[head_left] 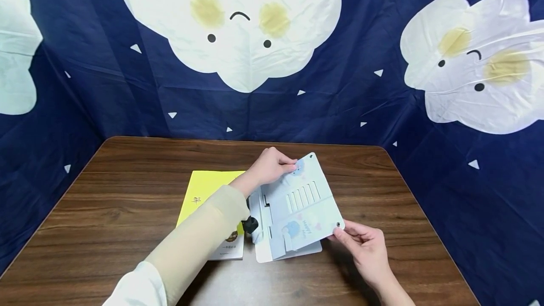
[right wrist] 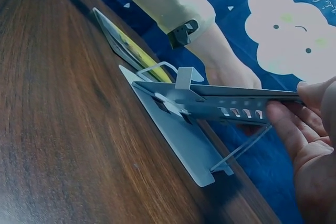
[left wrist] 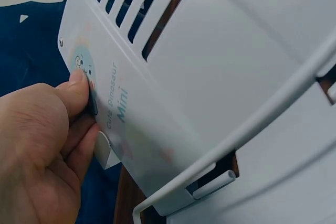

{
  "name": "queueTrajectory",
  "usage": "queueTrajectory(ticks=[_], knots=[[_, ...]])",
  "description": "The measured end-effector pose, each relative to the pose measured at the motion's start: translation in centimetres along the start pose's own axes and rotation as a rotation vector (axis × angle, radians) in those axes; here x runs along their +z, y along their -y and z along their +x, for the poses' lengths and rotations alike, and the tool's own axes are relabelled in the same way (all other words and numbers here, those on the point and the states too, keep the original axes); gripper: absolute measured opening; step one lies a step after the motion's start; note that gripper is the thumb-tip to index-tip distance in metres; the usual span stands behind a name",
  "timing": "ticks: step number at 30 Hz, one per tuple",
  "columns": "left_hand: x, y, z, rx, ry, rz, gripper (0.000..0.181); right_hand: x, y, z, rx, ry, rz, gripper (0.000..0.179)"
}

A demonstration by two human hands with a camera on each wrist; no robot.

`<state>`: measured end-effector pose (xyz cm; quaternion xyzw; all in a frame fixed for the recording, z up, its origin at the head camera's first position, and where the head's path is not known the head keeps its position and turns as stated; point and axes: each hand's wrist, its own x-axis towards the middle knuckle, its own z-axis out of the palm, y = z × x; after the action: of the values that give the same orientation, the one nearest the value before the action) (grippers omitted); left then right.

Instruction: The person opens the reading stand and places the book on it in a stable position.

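A pale blue metal book stand (head_left: pixel 278 197) with slots and dinosaur prints is held tilted above the table, its hinged panel raised from the base plate (head_left: pixel 263 251). My left hand (head_left: pixel 269 166) pinches the panel's far edge, thumb over the printed dinosaur in the left wrist view. At the near right corner, my right hand (head_left: pixel 367 249) grips the panel between thumb and fingers. Seen from the right wrist, the panel stands at an angle to the base plate (right wrist: pixel 178 150), with a wire support (right wrist: pixel 241 148) between them and a bent page clip (right wrist: pixel 185 80) sticking up.
A yellow and white book (head_left: pixel 208 188) lies left of the stand, partly hidden under my left forearm. A black wrist device (head_left: pixel 250 224) hangs by the left cuff. The brown wooden table (head_left: pixel 106 211) is enclosed by a dark blue cloth (head_left: pixel 204 103) with clouds.
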<state>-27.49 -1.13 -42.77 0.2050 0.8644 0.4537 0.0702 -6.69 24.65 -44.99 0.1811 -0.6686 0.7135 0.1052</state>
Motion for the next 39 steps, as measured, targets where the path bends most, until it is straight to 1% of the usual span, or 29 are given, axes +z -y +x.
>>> queueTrajectory(ticks=[6, 13, 20, 24, 34, 39], knots=[[-0.4, 0.3, -0.2, -0.031, -0.026, -0.022, 0.019, -0.3, -0.1, 0.2, 0.005, -0.021, 0.017, 0.021], [-0.6, 0.5, -0.4, -0.048, -0.056, -0.020, 0.016, -0.6, -0.4, 0.4, -0.002, -0.035, 0.040, 0.019], [-0.7, 0.7, -0.6, -0.045, -0.075, -0.028, 0.014, -0.9, -0.6, 0.8, 0.018, -0.077, 0.049, 0.018], [-0.8, 0.8, -0.8, -0.059, -0.096, -0.028, 0.014, -1.1, -0.7, 1.0, 0.039, -0.111, 0.039, 0.017], [-0.9, 1.0, -1.4, -0.085, -0.129, -0.038, 0.014, -1.5, -0.7, 1.7, 0.043, -0.140, 0.078, 0.015], [-1.0, 1.3, -1.7, -0.079, -0.146, -0.038, 0.011, -1.7, -0.8, 2.1, 0.073, -0.168, 0.068, 0.014]])
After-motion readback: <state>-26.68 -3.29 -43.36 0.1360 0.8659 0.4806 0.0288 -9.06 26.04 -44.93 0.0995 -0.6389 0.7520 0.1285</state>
